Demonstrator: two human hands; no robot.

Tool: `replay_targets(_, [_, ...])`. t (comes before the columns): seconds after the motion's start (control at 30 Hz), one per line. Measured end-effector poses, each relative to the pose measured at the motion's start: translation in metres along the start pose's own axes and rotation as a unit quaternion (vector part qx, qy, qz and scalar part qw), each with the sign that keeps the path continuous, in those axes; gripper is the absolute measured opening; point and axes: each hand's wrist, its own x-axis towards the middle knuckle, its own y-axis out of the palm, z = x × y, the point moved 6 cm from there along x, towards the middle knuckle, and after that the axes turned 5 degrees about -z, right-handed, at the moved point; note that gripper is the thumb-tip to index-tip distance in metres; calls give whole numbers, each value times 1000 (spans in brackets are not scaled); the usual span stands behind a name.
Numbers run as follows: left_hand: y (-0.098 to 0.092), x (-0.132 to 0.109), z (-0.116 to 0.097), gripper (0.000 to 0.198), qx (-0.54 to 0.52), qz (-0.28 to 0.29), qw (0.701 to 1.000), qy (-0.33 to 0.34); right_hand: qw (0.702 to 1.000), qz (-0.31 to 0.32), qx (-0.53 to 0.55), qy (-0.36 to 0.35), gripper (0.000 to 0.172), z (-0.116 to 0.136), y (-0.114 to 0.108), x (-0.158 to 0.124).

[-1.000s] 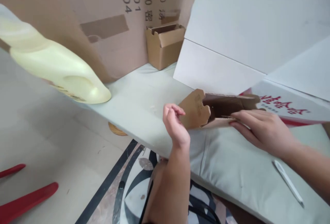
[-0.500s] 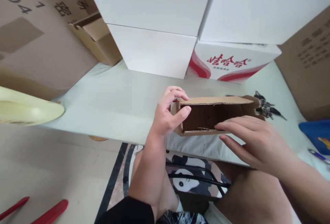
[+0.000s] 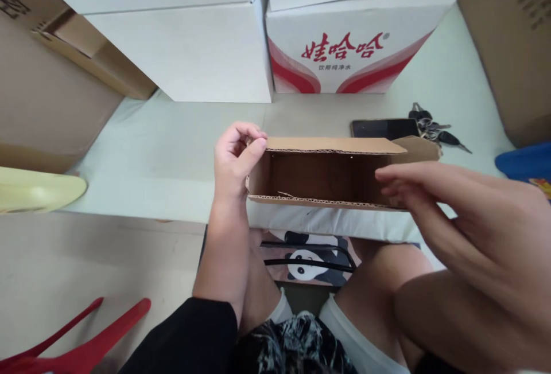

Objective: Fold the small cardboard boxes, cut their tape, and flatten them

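**Pinching a box flap at the table edge**

Nearest me, my right hand (image 3: 456, 213) comes in from the right, fingers straight and pressed together. Their tips lie over the right end of the box (image 3: 322, 176); I cannot tell whether they press on it. The box sits at the near edge of the table (image 3: 172, 150), its open side toward me, with 1 long flap along the far rim. My left hand (image 3: 235, 159) pinches the left end of that flap between thumb and forefinger. Just behind the box a phone (image 3: 384, 128) lies flat, with keys (image 3: 430, 126) beside it. Farther back 2 cartons stand side by side: a white carton (image 3: 185, 58) on the left and a red-printed carton (image 3: 344, 47) on the right.
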Motion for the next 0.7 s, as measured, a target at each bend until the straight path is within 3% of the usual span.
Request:
replay_targets(0.2, [1,4,7,55,14,-34,999,6,999,8,-26,28,33,-25,11,-1])
replay_targets(0.4, [-6,7,9,66,25,-67,996,47,1000,4,20,3,45,-26,17,5])
replay_targets(0.57, [-2,-3,10,62,57,-76,991,92,998,20,66,11,60,-28,21,2])
replay_targets(0.7, [1,-9,19,54,77,-61,993,63,998,24,62,1,63,-27,22,2])
